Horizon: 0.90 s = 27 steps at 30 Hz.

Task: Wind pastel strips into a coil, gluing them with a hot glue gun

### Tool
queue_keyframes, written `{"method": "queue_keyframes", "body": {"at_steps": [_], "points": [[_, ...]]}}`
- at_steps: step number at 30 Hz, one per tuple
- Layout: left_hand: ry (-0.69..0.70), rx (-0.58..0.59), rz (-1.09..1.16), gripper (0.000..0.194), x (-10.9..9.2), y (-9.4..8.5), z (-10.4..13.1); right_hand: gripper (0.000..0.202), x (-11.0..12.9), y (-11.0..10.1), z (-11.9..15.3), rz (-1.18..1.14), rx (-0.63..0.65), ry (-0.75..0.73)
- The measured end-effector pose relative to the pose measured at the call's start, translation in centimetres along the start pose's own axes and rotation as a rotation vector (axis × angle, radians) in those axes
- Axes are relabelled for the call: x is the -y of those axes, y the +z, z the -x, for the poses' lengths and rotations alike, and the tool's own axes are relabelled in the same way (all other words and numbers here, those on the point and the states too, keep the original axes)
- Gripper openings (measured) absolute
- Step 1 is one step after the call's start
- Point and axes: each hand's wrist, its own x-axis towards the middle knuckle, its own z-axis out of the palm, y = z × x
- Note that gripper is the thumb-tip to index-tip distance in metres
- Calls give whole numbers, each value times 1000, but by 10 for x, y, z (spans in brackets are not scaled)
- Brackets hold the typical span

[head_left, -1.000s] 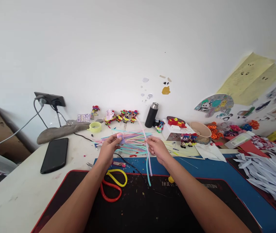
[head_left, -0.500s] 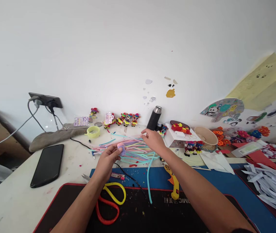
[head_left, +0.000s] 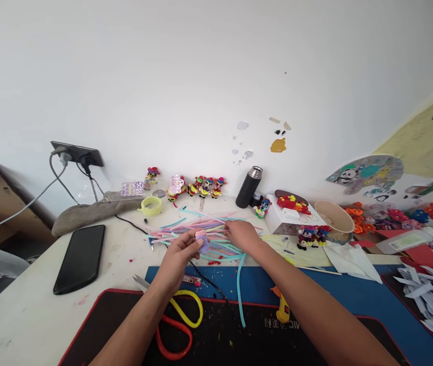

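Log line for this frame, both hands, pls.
left hand: holds pink-and-purple piece | right hand: at pastel strip pile, grip unclear | scissors: partly on black mat

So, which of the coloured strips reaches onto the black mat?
The turquoise strip crossing the blue mat; the pile of others lies farther back.

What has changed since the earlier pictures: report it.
The right hand has moved left onto the strips. The pink strip it held upright a second ago no longer stands in its grip; whether it holds any strip now is unclear. The left hand still holds the pink-and-purple piece. The scissors and phone stayed put.
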Motion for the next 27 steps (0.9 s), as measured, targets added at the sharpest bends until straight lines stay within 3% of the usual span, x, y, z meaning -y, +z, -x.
{"method": "queue_keyframes", "body": {"at_steps": [8, 19, 23, 27], "points": [[1, -11, -7, 52, 2, -2, -1, 21, -7, -17, 11, -1, -32, 31], [-11, -35, 4, 50, 10, -9, -8, 20, -40, -53, 59, -3, -147, 151], [-11, -37, -21, 51, 10, -11, -8, 23, -61, -62, 84, -27, -200, 221], [-21, -25, -39, 53, 9, -8, -6, 24, -92, -54, 107, -314, -328, 307]]}}
